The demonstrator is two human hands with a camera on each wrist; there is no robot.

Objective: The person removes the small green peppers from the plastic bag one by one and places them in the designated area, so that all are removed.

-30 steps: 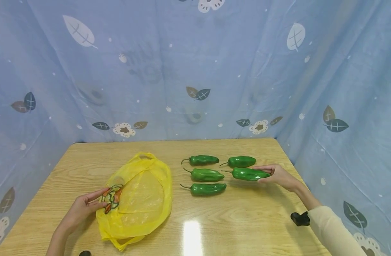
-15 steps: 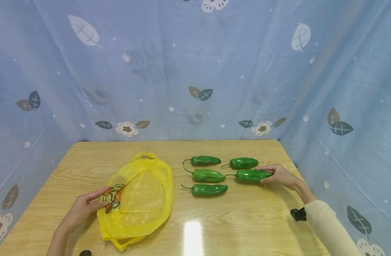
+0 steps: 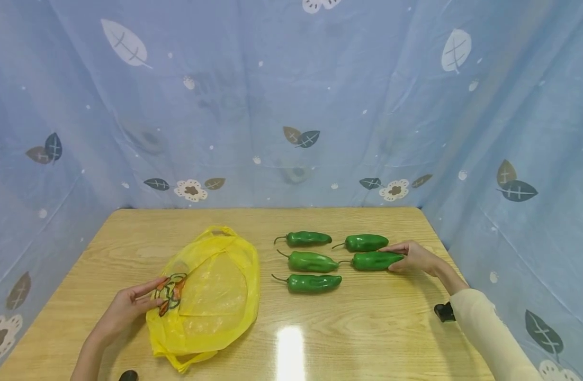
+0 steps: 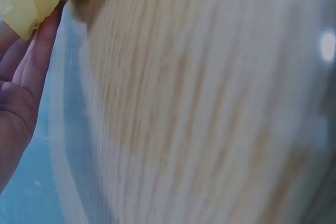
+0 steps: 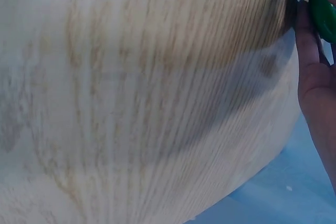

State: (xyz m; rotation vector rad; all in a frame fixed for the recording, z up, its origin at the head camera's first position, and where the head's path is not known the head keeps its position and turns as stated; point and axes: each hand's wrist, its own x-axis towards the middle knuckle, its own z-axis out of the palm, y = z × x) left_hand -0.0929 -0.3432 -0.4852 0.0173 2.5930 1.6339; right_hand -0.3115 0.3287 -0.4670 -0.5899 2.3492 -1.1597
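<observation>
A thin yellow plastic bag (image 3: 220,296) lies spread on the table, mouth up, with a handle loop at its far and near ends. At its left side, my left hand (image 3: 129,307) pinches the edge beside an orange and green patterned patch (image 3: 171,293). In the left wrist view, the fingers (image 4: 44,40) meet crumpled yellow plastic. My right hand (image 3: 417,260) holds a long green pepper (image 3: 372,260) by its tip end, low at the table, stem pointing left. In the right wrist view, thumb and fingers lie either side of the green pepper (image 5: 323,14), which is partly out of frame.
Left of the held pepper, three green peppers lie in a column: far (image 3: 309,238), middle (image 3: 313,261) and near (image 3: 314,283). Another pepper (image 3: 366,243) lies just beyond the held one. A patterned blue curtain (image 3: 272,106) encloses the wooden table (image 3: 358,338).
My right hand has lowered the green pepper onto the table, shifting it slightly right, in front of the far right one. The left hand stays at the bag's edge.
</observation>
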